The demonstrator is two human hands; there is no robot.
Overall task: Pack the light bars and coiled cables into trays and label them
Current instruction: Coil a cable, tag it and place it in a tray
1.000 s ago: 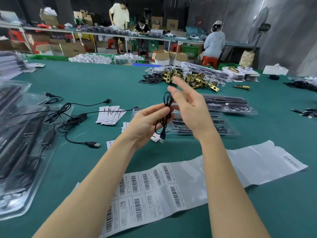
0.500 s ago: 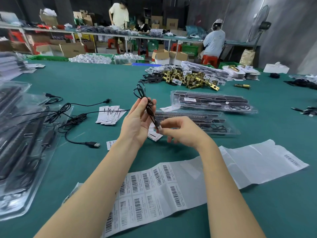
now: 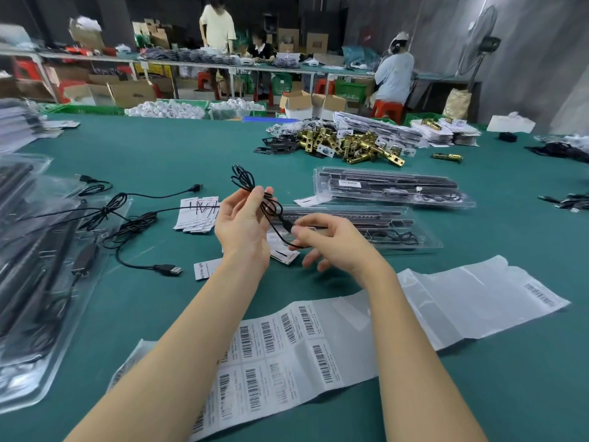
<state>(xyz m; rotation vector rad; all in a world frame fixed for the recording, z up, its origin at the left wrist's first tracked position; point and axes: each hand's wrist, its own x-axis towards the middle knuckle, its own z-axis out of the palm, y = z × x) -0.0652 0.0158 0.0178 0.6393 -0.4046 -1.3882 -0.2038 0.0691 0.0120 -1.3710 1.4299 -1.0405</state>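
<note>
Head view, hands: left hand (image 3: 242,228) is up over the middle of the green table (image 3: 159,154), palm facing the camera, fingers curled round a bundle of black cable (image 3: 255,194) so the loops stick out above the fingertips.
Right hand: the right hand (image 3: 331,240) sits just beside the left one, thumb and forefinger pinching the plug end of that same cable, other fingers loosely curled below it.
Cable: held in the air between both hands, not touching the table, a short run sagging from the left hand to the right.
Trays: two clear trays (image 3: 392,186) with dark light bars inside lie just past the hands toward the far edge; the nearer one is partly hidden by the right hand. More trays are stacked at the left edge.
Loose cables: a tangle of black leads (image 3: 127,224) with a USB plug lies left of the hands.
Labels: a long barcode label sheet (image 3: 287,346) runs along the near edge, under both forearms.
Cards: small white cards (image 3: 197,215) sit beside the left hand.
</note>
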